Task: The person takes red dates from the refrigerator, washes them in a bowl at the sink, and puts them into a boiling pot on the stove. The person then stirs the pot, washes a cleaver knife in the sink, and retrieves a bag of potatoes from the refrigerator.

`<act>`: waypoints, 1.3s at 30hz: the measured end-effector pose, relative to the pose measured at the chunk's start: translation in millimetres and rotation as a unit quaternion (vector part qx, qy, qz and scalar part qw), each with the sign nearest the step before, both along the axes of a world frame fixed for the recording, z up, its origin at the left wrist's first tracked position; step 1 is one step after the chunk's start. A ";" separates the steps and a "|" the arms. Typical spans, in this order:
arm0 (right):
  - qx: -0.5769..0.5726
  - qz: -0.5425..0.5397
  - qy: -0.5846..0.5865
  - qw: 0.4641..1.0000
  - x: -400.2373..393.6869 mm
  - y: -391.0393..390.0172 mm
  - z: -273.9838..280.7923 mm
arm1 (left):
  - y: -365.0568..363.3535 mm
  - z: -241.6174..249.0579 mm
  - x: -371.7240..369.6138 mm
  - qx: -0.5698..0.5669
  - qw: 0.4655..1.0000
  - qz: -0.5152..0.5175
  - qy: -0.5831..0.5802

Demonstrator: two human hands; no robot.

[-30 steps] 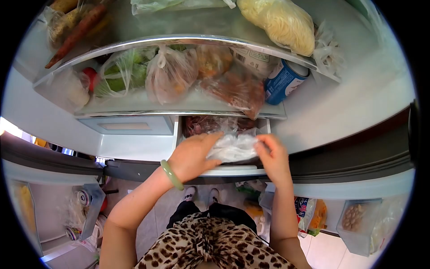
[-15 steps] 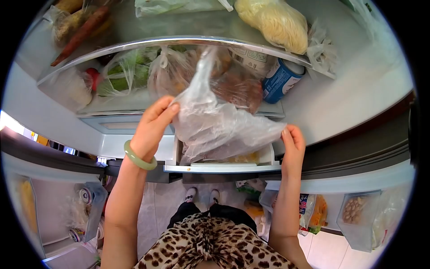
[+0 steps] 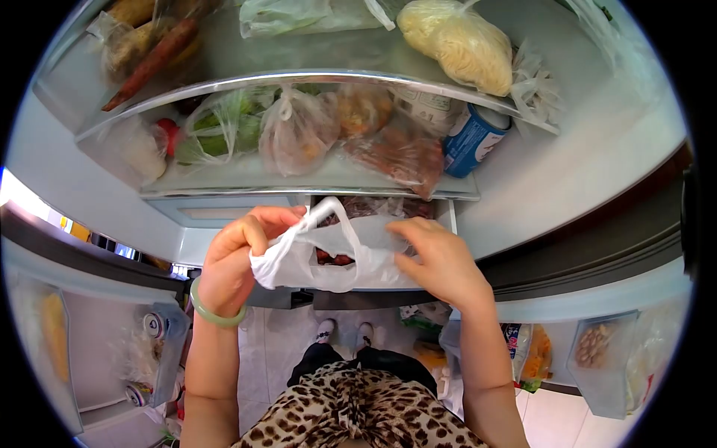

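A white plastic bag [image 3: 336, 261] with looped handles spreads over the front of the pulled-out drawer. My left hand [image 3: 243, 246] pinches the bag's left side near a handle. My right hand [image 3: 441, 257] lies against the bag's right side, fingers apart and pointing left. Through the handle opening some dark red items [image 3: 334, 257] show. Behind the bag, more dark reddish contents in clear wrap [image 3: 388, 207] sit in the drawer. A green bangle is on my left wrist.
On the middle shelf [image 3: 216, 179] stand bagged greens [image 3: 224, 131], a knotted bag [image 3: 297, 138], a reddish bagged item [image 3: 403, 153] and a blue can [image 3: 476, 142]. Bagged noodles [image 3: 467, 48] and a long reddish root [image 3: 153, 63] lie above. Open doors flank both sides.
The bag has come down from in front of the shelf to the drawer's front edge, its handles now showing. My right hand has moved left and released its pinch. Dark red contents have come into view.
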State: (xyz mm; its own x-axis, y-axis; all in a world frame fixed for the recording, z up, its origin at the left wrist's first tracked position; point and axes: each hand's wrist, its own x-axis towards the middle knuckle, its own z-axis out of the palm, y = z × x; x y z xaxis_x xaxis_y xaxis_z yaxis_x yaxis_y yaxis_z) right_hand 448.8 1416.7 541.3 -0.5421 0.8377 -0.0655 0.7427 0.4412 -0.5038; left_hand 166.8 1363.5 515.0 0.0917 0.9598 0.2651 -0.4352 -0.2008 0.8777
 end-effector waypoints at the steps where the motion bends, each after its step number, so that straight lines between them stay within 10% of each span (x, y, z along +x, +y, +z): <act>1: -0.007 0.025 -0.018 0.999 -0.9 -0.6 -6.7 | -4.1 1.4 -1.2 0.019 0.999 0.008 0.039; 11: 0.019 0.146 0.049 0.988 -1.7 -42.0 5.9 | -41.7 26.6 -15.5 0.115 0.950 -0.063 0.284; 16: -0.180 0.230 0.111 0.950 -29.4 -37.4 -14.3 | -49.6 48.5 -8.2 0.155 0.922 -0.021 0.355; 19: -0.535 0.031 0.208 0.819 -66.3 -18.4 -20.3 | -51.4 46.8 -0.8 0.164 0.953 0.030 0.254; 22: -0.361 -0.096 0.175 0.911 -72.2 0.9 -67.7 | -56.2 50.7 -0.2 0.164 0.976 0.082 0.116; 24: 0.164 0.078 0.029 0.983 -38.7 21.3 -101.7 | -60.0 49.8 -3.5 0.162 0.980 0.090 0.067; 32: 0.094 0.045 -0.186 0.977 3.6 26.2 -50.3 | -59.2 41.2 2.8 0.127 0.986 0.109 -0.023; 39: -0.112 0.256 -0.089 0.956 -66.1 56.1 -100.1 | -58.5 49.6 1.8 0.157 0.985 0.071 0.004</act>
State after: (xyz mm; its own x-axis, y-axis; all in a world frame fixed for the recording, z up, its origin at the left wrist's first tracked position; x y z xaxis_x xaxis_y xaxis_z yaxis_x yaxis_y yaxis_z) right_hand 382.7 1472.8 441.2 -0.8416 0.4190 -0.3408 0.5400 0.6663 -0.5142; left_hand 168.6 1305.0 564.7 -0.0347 0.8344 0.5501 -0.3768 -0.5207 0.7661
